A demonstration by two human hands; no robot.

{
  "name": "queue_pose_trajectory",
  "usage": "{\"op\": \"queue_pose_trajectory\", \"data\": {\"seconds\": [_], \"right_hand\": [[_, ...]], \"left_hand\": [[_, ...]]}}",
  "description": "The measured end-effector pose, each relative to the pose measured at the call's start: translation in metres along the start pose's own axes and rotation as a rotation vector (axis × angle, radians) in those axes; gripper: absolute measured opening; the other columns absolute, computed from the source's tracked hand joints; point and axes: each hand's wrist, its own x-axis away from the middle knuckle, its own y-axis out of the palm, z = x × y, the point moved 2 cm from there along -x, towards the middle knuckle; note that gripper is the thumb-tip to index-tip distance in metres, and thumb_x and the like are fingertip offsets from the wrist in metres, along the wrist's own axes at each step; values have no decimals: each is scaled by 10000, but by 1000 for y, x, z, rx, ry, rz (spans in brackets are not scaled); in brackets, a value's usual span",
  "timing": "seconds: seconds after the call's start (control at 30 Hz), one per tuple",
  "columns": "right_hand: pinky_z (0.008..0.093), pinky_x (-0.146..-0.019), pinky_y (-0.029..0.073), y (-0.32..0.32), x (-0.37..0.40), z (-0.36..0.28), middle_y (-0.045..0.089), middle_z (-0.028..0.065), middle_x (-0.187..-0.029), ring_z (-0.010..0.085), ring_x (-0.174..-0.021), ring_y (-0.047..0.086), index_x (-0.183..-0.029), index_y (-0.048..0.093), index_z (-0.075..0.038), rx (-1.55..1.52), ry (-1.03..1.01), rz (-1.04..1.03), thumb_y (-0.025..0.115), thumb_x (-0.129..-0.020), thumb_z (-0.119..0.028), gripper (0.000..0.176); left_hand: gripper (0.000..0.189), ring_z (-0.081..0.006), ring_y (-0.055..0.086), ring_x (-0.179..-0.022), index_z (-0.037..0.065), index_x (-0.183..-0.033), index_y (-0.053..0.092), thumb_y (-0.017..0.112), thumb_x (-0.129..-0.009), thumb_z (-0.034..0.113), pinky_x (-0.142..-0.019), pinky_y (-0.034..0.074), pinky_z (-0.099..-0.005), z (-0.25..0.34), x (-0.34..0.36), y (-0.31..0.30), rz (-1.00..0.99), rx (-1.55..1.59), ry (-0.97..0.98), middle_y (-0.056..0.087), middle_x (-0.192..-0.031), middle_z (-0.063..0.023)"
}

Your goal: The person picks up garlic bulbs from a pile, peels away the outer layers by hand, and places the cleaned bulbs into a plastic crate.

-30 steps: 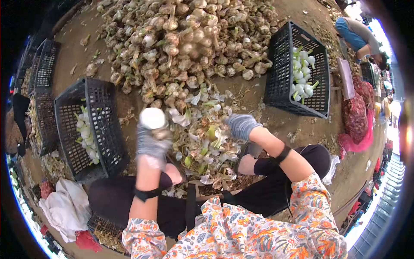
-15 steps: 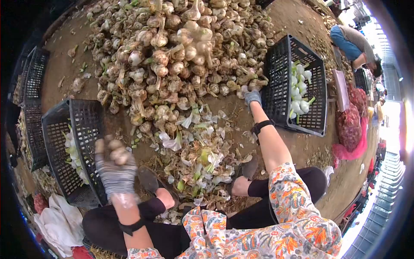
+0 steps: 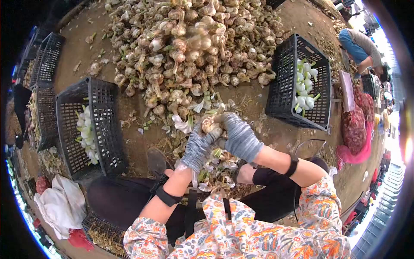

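Note:
Both my hands wear grey knit gloves and meet in the middle of the view. Between them is an unpeeled garlic bulb with brown, dirty skin. My left hand grips it from the left and below. My right hand closes on it from the right. Under my hands lies a litter of peeled garlic skins and green stalk bits. A big heap of unpeeled garlic fills the ground ahead.
A black plastic crate with peeled white garlic stands at my left, another black crate with white bulbs at my right. More crates sit far left. White cloth lies lower left. Another person bends at upper right near red mesh sacks.
My left hand came back from the left crate, and my right hand returned from the heap with a bulb. Both hands now hold that bulb together.

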Motion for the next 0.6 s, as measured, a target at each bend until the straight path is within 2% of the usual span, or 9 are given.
{"op": "queue_pose_trajectory", "data": {"seconds": [0.07,0.1,0.17,0.23,0.27,0.37,0.4,0.5,0.6], "right_hand": [[286,-757,450,-17,12,0,571,97,-969,162,-864,546,-962,524,-29,-736,229,-19,673,-730,-176,312],[260,-757,439,-29,17,-1,570,57,-951,114,-849,519,-981,531,-27,-892,377,-21,646,-762,-150,276],[255,-745,444,-46,20,-10,581,52,-932,111,-832,526,-1000,544,-22,-1094,549,-24,614,-795,-143,248],[252,-750,448,-55,25,-26,593,46,-919,101,-826,530,-1015,553,-11,-1064,578,-65,585,-829,-153,236],[249,-749,449,-49,29,-26,598,53,-925,101,-836,534,-1007,560,-10,-877,332,94,582,-835,-163,231],[250,-751,448,-54,33,-35,601,63,-927,100,-837,534,-992,571,-10,-868,260,178,558,-850,-149,198],[252,-727,456,-54,33,-32,598,61,-931,95,-824,532,-981,584,-15,-820,215,165,548,-855,-128,174],[241,-694,463,-58,34,-23,597,38,-917,83,-795,533,-991,591,-22,-749,284,-11,536,-861,-109,166],[212,-650,451,-67,30,-32,602,15,-874,64,-749,519,-1023,588,-35,-864,222,19,525,-864,-102,184]], "left_hand": [[615,-154,502,-1024,59,-1262,379,688,-743,176,-857,439,-279,13,12,10,-49,-20,116,516,-1130,-80],[620,-160,499,-1027,46,-1267,359,680,-740,112,-868,436,-283,23,20,13,-95,-112,169,504,-1139,-83],[628,-166,496,-1031,33,-1271,340,671,-738,48,-880,434,-287,35,33,26,-145,-206,232,493,-1147,-86],[705,-177,469,-1079,41,-1275,352,735,-693,143,-902,413,-299,36,44,43,-232,-112,315,464,-1200,-84],[755,-190,439,-1122,30,-1290,329,751,-673,134,-949,373,-312,37,48,48,-248,-145,328,428,-1246,-82],[771,-190,415,-1149,32,-1306,310,746,-679,136,-975,340,-319,43,58,55,-183,-375,449,424,-1258,-82],[722,-182,427,-1136,10,-1293,331,715,-682,36,-962,355,-303,46,61,56,-184,-429,482,430,-1253,-104],[750,-182,403,-1161,23,-1289,349,753,-665,125,-983,329,-321,52,63,52,-165,-616,521,434,-1257,-89],[736,-179,414,-1150,24,-1282,363,752,-665,118,-977,333,-316,63,65,57,-206,-547,496,438,-1255,-87]]}}
